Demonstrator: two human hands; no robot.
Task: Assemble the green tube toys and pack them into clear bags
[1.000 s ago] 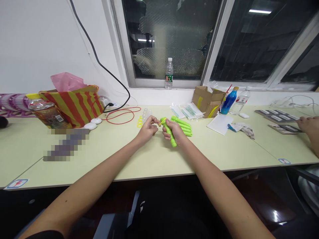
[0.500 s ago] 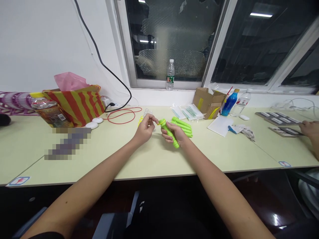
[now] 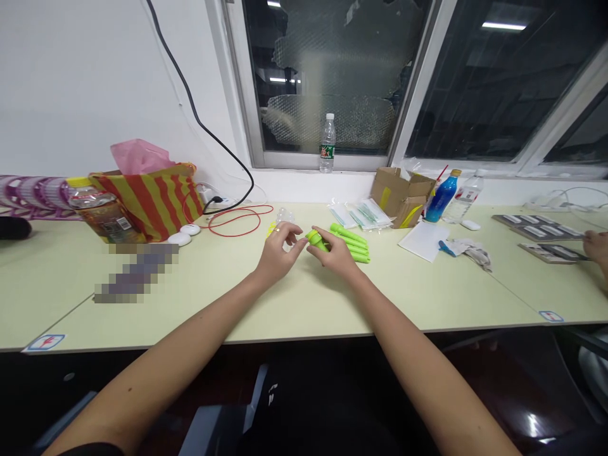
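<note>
A bright green plastic tube [image 3: 315, 240] with a flared end and a yellow ring around it is in my right hand [image 3: 336, 254]. The fingers and thumb wrap it from the right, and most of its length is hidden. My left hand [image 3: 279, 252] is just left of the flared end, fingers bent and apart, the thumb pointing at the tube; I see nothing in it. Behind its fingers some small yellow pieces [image 3: 272, 228] show beside a clear plastic bag [image 3: 285, 216]. Several more green tubes [image 3: 354, 242] lie side by side behind my right hand.
Packaged items [image 3: 365, 215] and an open cardboard box [image 3: 398, 195] stand at the back. Further right are white paper [image 3: 424, 242], a blue bottle [image 3: 441, 197] and gloves [image 3: 468, 250]. A striped bag [image 3: 161, 202] and red cable [image 3: 242, 228] are left. Another person's hand [image 3: 596, 246] is far right.
The green tube has tipped from lying lengthwise in view to its flared end facing up toward me. My right hand has shifted around it, and my left thumb has stretched out.
</note>
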